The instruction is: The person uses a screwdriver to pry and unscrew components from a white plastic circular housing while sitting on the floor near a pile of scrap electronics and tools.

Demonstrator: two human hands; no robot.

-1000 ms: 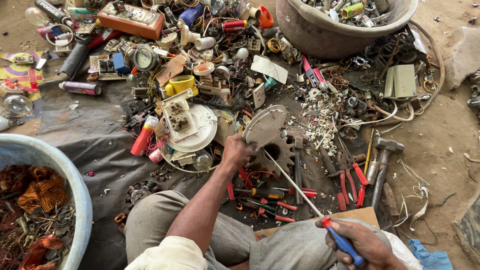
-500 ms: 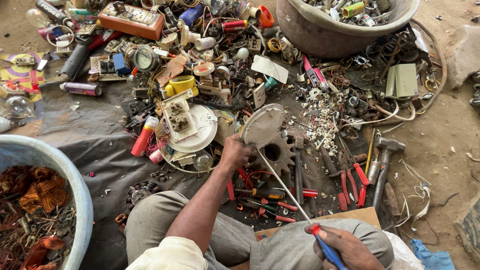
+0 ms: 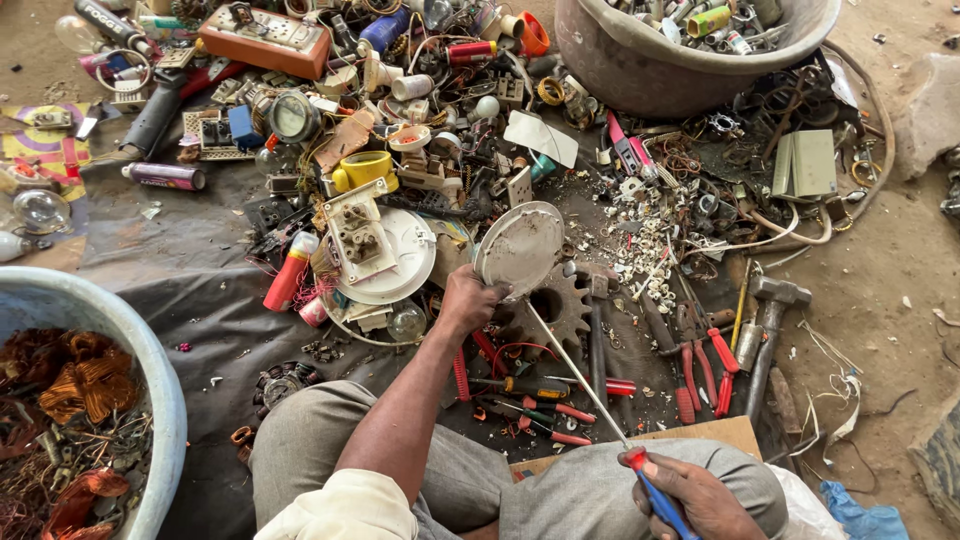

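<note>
A: What is seen at the far left?

B: A blue tub (image 3: 150, 380) of copper windings is placed there, beside a dark sheet (image 3: 190, 270) spread on the ground. Next to it a white round cover (image 3: 395, 260) with a beige switch plate (image 3: 358, 235) on top is seen.

A: And the piece being worked on?

B: A round grey disc (image 3: 518, 250) is held tilted on its edge near the middle of the heap, just above a rusty gear (image 3: 555, 308). The fingers of the left hand (image 3: 468, 300) are closed around its lower rim.

A: How is the tool applied?

B: A long screwdriver (image 3: 580, 375) is gripped by its blue and red handle in the right hand (image 3: 695, 495), fingers wrapped fully about it. The tip is set at the disc's lower edge; exactly what it bears on cannot be told.

A: What should be minded, judged from this?

B: The disc is best braced firmly so it is not spun, and the shaft kept in line with the point of contact. A slip toward the left thumb could be risked, so force should be fed gradually.

A: Further right?

B: Red-handled pliers (image 3: 705, 355) and a hammer (image 3: 770, 320) are laid on the ground, well apart from both hands.
</note>
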